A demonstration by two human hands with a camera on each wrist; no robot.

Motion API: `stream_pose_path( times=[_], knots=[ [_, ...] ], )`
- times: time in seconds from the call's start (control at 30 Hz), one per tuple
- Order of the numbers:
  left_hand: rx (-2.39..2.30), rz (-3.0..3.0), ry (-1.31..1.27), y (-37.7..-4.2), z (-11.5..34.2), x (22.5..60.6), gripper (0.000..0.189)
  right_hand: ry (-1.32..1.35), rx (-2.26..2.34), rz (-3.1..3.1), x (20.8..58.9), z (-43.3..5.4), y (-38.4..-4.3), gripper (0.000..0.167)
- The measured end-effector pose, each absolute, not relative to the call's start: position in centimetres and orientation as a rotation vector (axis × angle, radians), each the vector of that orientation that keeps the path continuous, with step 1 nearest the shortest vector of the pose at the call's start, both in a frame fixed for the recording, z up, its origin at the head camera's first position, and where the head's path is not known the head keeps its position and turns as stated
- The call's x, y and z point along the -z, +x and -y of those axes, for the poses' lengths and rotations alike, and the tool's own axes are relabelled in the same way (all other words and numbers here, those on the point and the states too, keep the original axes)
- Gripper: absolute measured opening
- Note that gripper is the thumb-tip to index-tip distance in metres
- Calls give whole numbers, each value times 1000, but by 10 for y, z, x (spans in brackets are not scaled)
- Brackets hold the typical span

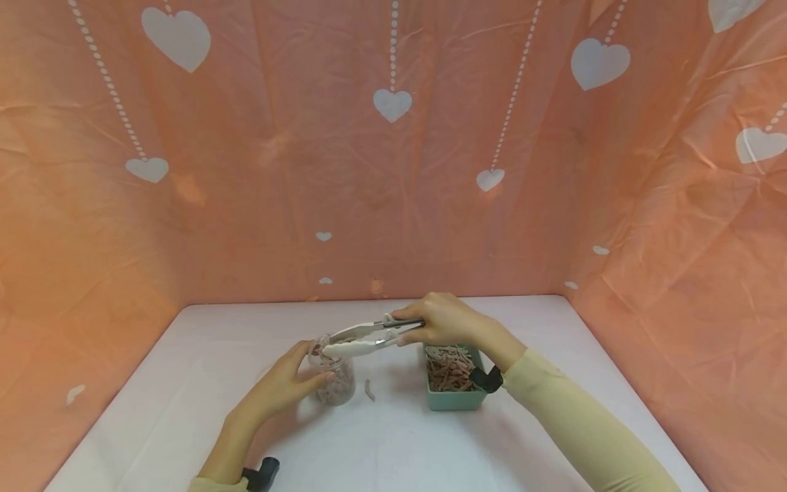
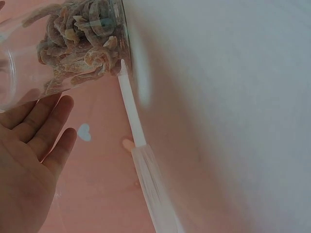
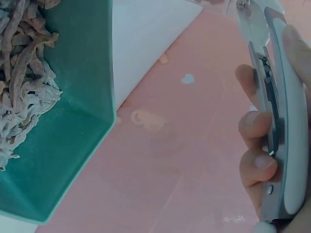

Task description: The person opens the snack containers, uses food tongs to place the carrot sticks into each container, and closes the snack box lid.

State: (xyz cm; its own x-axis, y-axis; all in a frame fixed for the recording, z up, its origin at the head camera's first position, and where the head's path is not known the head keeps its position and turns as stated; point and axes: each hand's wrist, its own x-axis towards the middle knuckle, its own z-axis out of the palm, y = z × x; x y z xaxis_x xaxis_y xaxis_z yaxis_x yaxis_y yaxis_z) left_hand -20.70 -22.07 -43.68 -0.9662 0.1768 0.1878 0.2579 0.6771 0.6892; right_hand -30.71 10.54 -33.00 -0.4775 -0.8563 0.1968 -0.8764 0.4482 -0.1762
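Observation:
My left hand (image 1: 285, 379) holds a clear jar (image 1: 340, 391) around its side, the thumb on the near face. Brown, powdery dried strips (image 2: 77, 41) fill part of it. My right hand (image 1: 439, 320) grips a pair of tongs (image 1: 369, 338) with white tips and grey-and-metal handles. Their tips are at the jar's mouth; whether they pinch a strip I cannot tell. Below the right forearm stands a green rectangular tub (image 1: 456, 402), with many similar strips (image 3: 22, 73) inside. In the right wrist view, the fingers (image 3: 257, 124) curl around the tongs' handles.
One loose strip (image 1: 369, 390) lies on the white table (image 1: 393, 444) between jar and tub. Orange-pink cloth (image 1: 344, 171) printed with white hearts rises behind the table and along both sides. Each wrist wears a black camera mount (image 1: 487, 379).

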Motion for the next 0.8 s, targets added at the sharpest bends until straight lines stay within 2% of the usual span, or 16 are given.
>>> stream_pose_path(
  times=[0.53,0.8],
  knots=[
    [1152,2792,-362,-205,220,435,66,1568,-466,2565,334,-112,-304,52],
    [1161,2812,-342,-206,221,434,70,1453,-666,2560,339,-130,-296,54]
  ],
)
